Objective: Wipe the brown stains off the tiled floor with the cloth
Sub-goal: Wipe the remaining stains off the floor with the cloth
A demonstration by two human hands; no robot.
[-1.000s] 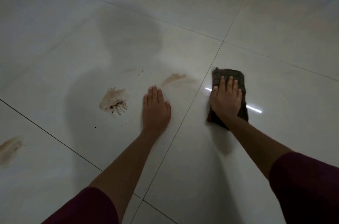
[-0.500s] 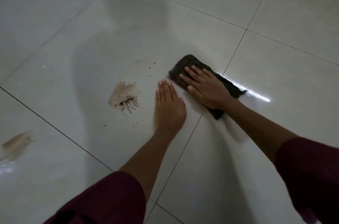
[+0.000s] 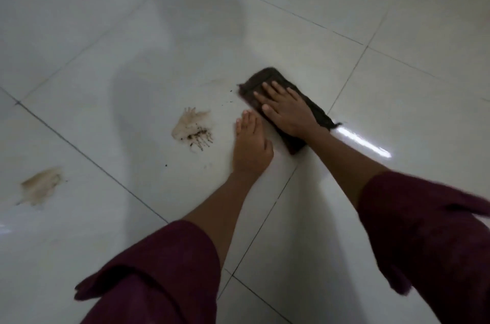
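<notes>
A dark brown folded cloth (image 3: 319, 114) lies flat on the white tiled floor (image 3: 397, 90). My right hand (image 3: 287, 108) presses on it with straight, spread fingers pointing left. My left hand (image 3: 252, 146) rests flat on the floor just left of the cloth, fingers together. A brown stain with dark specks (image 3: 192, 128) sits left of my left hand. A second, paler brown smear (image 3: 39, 185) lies at the far left. Small dark crumbs (image 3: 228, 96) dot the tile beside the cloth's left end.
Grey grout lines (image 3: 87, 154) cross the glossy floor. A bright strip of reflected light (image 3: 363, 140) lies right of the cloth. My shadow darkens the tile above the stain. Dark red sleeves (image 3: 164, 270) cover both forearms low in view.
My right hand slid the cloth leftward across the grout line, over the spot where a brown streak lay. That streak no longer shows. My left hand stayed flat in place.
</notes>
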